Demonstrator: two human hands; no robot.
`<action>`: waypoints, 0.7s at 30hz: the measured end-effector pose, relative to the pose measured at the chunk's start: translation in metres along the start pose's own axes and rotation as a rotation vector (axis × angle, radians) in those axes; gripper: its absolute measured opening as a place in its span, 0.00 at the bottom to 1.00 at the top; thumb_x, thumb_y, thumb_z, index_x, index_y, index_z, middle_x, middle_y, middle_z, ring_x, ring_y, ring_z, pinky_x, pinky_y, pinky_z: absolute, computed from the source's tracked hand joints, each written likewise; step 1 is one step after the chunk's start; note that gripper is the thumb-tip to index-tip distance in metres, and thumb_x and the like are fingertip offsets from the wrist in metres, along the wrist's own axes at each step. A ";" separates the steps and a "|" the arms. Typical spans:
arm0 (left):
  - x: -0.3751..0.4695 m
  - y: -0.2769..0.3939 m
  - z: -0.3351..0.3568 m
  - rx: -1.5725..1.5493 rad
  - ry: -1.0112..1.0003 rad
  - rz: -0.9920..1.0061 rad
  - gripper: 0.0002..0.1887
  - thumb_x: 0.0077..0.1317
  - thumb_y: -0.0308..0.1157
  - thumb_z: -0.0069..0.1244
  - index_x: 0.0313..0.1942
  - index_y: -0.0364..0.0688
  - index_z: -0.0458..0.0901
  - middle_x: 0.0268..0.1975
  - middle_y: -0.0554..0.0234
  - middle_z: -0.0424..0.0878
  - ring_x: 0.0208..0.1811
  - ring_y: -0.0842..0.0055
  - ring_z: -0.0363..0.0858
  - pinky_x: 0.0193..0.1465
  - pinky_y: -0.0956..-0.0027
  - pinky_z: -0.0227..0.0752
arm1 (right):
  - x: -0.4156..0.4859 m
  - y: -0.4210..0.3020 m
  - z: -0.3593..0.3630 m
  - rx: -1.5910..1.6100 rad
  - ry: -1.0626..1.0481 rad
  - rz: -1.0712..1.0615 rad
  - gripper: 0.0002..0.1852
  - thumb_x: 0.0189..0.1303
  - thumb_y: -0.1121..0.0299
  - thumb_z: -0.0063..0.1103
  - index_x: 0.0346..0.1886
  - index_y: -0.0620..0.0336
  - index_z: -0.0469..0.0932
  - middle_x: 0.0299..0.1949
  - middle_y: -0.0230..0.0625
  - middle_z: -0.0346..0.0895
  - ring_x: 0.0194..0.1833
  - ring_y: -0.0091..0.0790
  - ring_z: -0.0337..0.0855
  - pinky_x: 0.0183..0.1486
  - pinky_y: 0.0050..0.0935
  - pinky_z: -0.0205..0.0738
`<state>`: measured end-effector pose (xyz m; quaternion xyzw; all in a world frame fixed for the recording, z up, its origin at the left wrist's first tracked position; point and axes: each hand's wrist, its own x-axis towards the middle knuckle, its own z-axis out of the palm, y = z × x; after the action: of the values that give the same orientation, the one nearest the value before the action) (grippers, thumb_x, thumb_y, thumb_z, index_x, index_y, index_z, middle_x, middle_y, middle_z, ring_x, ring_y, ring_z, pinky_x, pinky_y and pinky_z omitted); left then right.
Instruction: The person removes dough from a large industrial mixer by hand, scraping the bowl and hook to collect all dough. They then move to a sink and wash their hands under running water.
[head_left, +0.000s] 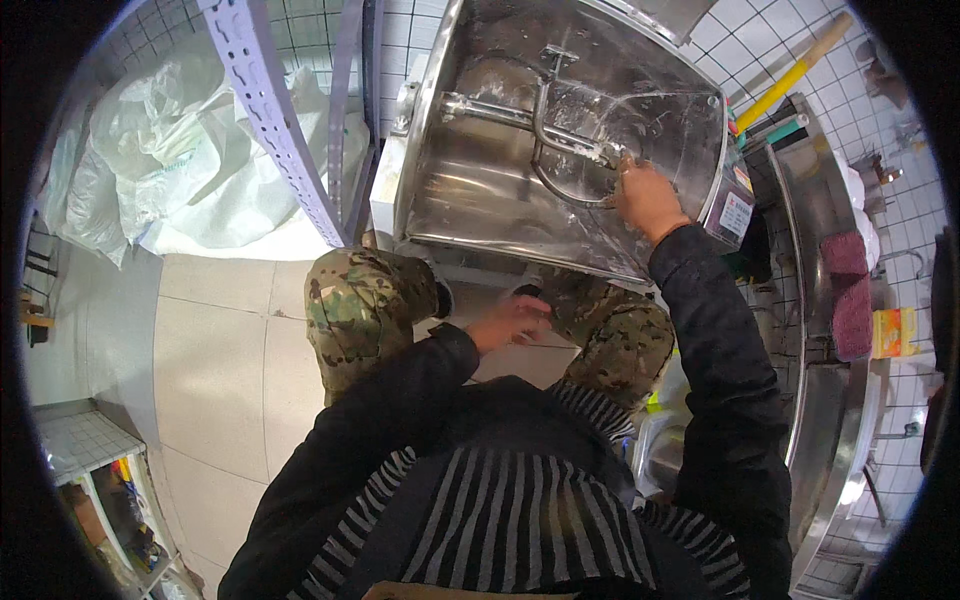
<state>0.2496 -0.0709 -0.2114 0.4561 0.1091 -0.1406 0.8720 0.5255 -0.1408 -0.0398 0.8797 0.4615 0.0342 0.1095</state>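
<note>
Before me stands a stainless-steel mixing trough (495, 202), probably of a dough mixer, its inner walls smeared with pale residue. A straight shaft (502, 112) crosses it, with a bent metal stirring bar (541, 124) around it. My right hand (649, 196) reaches inside at the right end of the shaft, where pale, dough-like residue clings. Its fingers are curled against the metal there; whether they grip the bar or something small is hidden. My left hand (514, 324) hovers between my knees, blurred, fingers loosely bent and apart, with nothing visible in it.
White plastic sacks (180, 150) lie left behind a perforated metal shelf post (270, 112). To the right runs a steel sink counter (817, 405) with a dark red cloth (851, 300) and a yellow-orange container (894, 332). A yellow-handled tool (780, 86) leans behind the trough.
</note>
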 end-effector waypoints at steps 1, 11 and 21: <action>0.005 -0.003 -0.005 0.009 0.013 0.034 0.24 0.70 0.40 0.57 0.63 0.44 0.74 0.53 0.64 0.83 0.50 0.73 0.82 0.55 0.64 0.75 | 0.005 0.003 -0.002 0.086 -0.025 0.013 0.25 0.55 0.60 0.72 0.51 0.67 0.79 0.47 0.59 0.82 0.48 0.60 0.85 0.52 0.50 0.80; 0.008 -0.008 -0.022 -0.093 0.140 0.114 0.26 0.69 0.43 0.57 0.63 0.42 0.74 0.52 0.62 0.84 0.48 0.75 0.82 0.53 0.65 0.72 | 0.061 0.023 -0.017 -0.050 -0.070 0.105 0.23 0.47 0.63 0.74 0.46 0.65 0.81 0.45 0.56 0.83 0.51 0.59 0.83 0.54 0.48 0.78; 0.013 -0.007 -0.024 -0.107 0.211 0.136 0.21 0.68 0.40 0.57 0.57 0.42 0.77 0.50 0.63 0.84 0.46 0.75 0.82 0.52 0.66 0.72 | 0.094 0.039 -0.029 0.062 0.074 0.118 0.16 0.61 0.63 0.61 0.44 0.68 0.81 0.44 0.59 0.83 0.50 0.63 0.82 0.52 0.52 0.77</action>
<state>0.2574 -0.0565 -0.2345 0.4275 0.1764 -0.0264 0.8862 0.6062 -0.0808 -0.0063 0.9064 0.4136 0.0589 0.0629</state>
